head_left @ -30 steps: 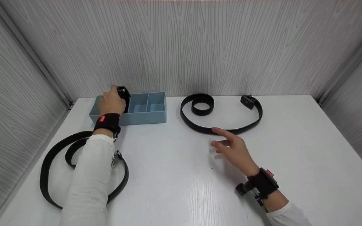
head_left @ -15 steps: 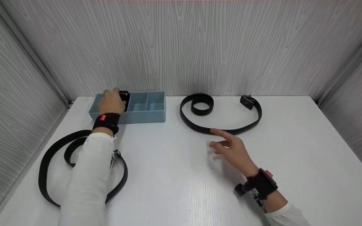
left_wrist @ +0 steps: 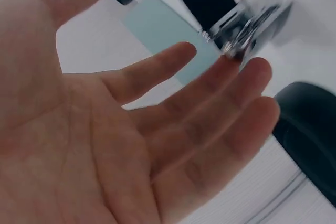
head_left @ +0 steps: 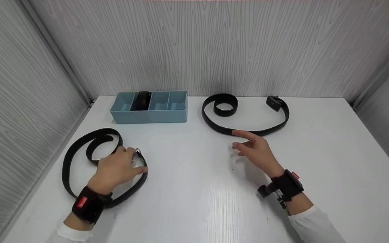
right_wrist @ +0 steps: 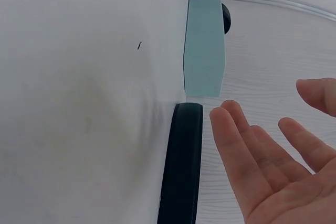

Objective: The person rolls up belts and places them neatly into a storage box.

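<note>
In the head view, my left hand (head_left: 115, 168) is over a loosely coiled black belt (head_left: 67, 165) at the left of the table. Its silvery buckle (left_wrist: 247, 32) lies close by the fingertips in the left wrist view; the fingers are extended and nothing is gripped. A blue divided box (head_left: 149, 117) stands at the back left, with a rolled black belt (head_left: 143, 102) in its second compartment from the left. My right hand (head_left: 258, 153) hovers with loosely spread fingers and holds nothing. Just beyond it another black belt (head_left: 214, 127) lies in a wide curve, one end coiled.
The white tabletop (head_left: 187, 189) is bounded by a pale wood-grain back panel (head_left: 194, 47) and side panels. The box and the right belt both lie close to the back panel. The right belt's buckle end (head_left: 274, 103) is at its far right.
My left hand has let go of the rolled belt, which now sits in the box, and has come back toward me over the left belt. The right hand keeps its pose.
</note>
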The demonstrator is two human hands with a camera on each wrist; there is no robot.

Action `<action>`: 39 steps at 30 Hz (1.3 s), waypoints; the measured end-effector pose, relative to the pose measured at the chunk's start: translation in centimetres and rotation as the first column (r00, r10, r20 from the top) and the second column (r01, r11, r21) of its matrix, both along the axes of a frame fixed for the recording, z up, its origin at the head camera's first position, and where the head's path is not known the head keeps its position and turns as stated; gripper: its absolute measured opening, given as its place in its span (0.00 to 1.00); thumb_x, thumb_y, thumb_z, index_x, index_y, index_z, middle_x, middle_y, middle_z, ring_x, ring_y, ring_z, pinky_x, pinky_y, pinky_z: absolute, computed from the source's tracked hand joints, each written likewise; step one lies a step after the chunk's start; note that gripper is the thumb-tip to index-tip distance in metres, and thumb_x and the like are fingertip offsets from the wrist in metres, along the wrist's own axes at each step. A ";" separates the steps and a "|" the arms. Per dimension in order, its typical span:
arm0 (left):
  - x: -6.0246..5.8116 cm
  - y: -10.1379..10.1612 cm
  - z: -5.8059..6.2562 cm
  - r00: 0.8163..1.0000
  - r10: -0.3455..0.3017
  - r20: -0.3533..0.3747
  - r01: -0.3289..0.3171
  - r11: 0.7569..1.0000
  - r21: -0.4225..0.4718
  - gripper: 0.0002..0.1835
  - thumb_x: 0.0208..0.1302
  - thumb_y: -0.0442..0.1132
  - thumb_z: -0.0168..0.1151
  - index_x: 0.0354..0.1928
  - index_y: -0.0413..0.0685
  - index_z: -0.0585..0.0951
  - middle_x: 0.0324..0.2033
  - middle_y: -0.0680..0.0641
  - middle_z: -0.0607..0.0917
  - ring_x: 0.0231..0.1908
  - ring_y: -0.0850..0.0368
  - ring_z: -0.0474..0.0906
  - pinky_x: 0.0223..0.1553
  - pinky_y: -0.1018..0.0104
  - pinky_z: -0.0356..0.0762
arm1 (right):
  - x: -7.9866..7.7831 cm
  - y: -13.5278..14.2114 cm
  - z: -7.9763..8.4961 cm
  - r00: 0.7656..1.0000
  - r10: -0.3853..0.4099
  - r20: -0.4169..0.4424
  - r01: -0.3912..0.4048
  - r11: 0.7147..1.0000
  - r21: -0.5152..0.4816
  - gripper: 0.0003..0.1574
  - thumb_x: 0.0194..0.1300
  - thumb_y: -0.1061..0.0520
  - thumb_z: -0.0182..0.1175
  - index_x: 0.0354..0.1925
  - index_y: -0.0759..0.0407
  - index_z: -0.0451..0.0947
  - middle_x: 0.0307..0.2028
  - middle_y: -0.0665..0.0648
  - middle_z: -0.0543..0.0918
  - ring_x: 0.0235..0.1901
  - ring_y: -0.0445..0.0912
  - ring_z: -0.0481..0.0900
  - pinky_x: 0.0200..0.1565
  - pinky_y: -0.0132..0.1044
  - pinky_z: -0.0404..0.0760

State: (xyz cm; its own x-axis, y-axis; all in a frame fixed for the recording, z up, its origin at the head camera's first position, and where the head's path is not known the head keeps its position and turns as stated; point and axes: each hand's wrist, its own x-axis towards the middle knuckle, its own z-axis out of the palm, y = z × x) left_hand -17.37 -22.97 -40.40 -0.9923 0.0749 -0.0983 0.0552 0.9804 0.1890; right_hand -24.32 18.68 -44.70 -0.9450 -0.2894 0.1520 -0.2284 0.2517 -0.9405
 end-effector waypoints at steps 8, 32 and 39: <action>1.3 4.3 -3.3 0.982 -0.083 -0.167 0.112 0.979 0.172 0.27 0.58 0.20 0.64 0.61 0.22 0.72 0.62 0.17 0.65 0.23 0.43 0.80 0.23 0.55 0.79 | -0.3 0.1 0.0 1.000 0.002 0.006 -0.002 1.000 -0.007 0.30 0.72 0.58 0.67 0.69 0.63 0.75 0.67 0.63 0.78 0.48 0.50 0.88 0.45 0.40 0.86; -1.6 28.9 -1.8 0.756 -0.638 -0.148 0.650 0.759 0.050 0.17 0.68 0.39 0.68 0.58 0.52 0.85 0.69 0.50 0.76 0.50 0.58 0.84 0.42 0.60 0.85 | -0.8 7.6 4.4 0.989 -0.147 -0.013 0.147 0.989 -0.013 0.29 0.75 0.48 0.65 0.66 0.61 0.78 0.64 0.59 0.79 0.51 0.48 0.87 0.49 0.38 0.86; -4.5 18.8 2.8 0.925 -0.374 -0.066 0.380 0.901 0.209 0.24 0.69 0.46 0.70 0.63 0.46 0.81 0.60 0.45 0.84 0.57 0.47 0.82 0.55 0.47 0.80 | -0.4 7.7 5.0 0.991 -0.128 -0.031 0.128 0.992 -0.007 0.30 0.74 0.47 0.66 0.66 0.62 0.78 0.60 0.56 0.81 0.52 0.53 0.85 0.50 0.38 0.85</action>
State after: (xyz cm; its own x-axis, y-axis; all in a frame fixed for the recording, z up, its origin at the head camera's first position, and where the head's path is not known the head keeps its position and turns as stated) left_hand -21.90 -4.16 -37.56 -0.8876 0.4604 -0.0147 0.4198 0.8216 0.3858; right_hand -24.76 26.33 -39.66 -0.9692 -0.1652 0.1828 -0.2234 0.2765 -0.9347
